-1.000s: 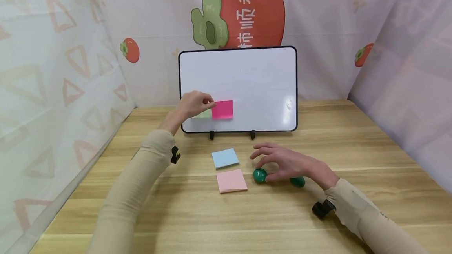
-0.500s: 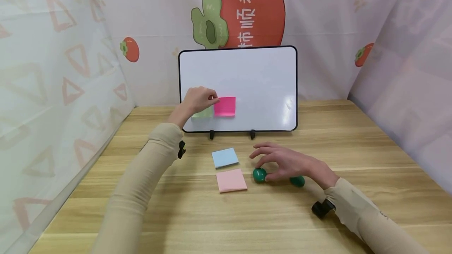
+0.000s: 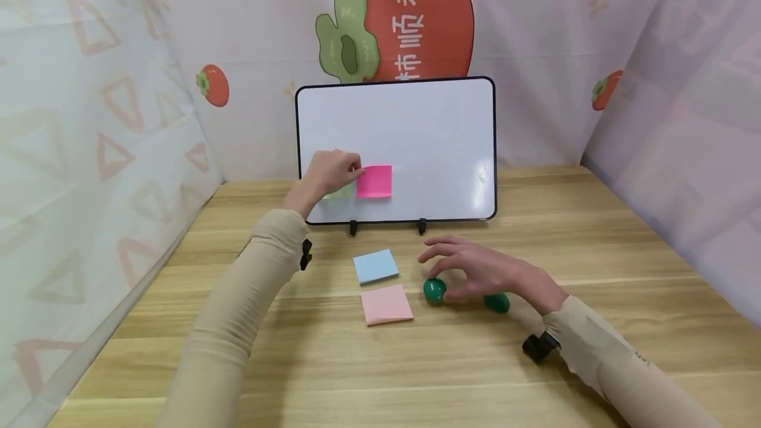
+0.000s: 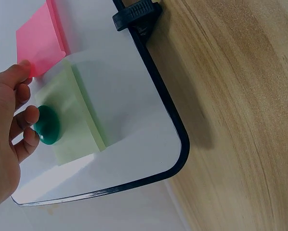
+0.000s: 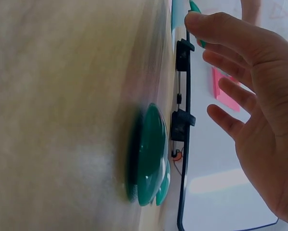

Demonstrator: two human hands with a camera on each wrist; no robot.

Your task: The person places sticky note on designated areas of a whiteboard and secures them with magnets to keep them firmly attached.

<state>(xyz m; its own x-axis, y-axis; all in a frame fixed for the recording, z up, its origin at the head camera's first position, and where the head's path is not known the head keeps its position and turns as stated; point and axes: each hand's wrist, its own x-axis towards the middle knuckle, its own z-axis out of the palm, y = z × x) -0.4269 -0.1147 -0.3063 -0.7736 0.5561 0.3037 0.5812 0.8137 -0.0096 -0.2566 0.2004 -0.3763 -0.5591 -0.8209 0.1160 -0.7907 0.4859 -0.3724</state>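
Observation:
Up at the whiteboard (image 3: 440,144), my left hand (image 3: 329,174) pinches the corner of a bright pink sticky note (image 3: 374,181) between thumb and finger. The left wrist view shows a pale green sticky note (image 4: 76,110) on the board beside it, with a dark green round magnet (image 4: 48,125) over it, next to my curled lower fingers. My right hand (image 3: 478,269), low over the table, holds a glossy green magnet (image 3: 434,290) between thumb and index finger, its other fingers spread. Another green magnet (image 3: 497,302) lies on the table beneath that hand.
A light blue note pad (image 3: 376,266) and a pale pink note pad (image 3: 386,304) lie on the wooden table, left of my right hand. Black clip feet (image 3: 353,227) support the board's lower edge. A printed cloth (image 3: 535,117) hangs behind and along both sides.
My left hand has moved the bright pink note slightly up and right along the board. The right hand stays in place with the magnet. The head view has shifted slightly.

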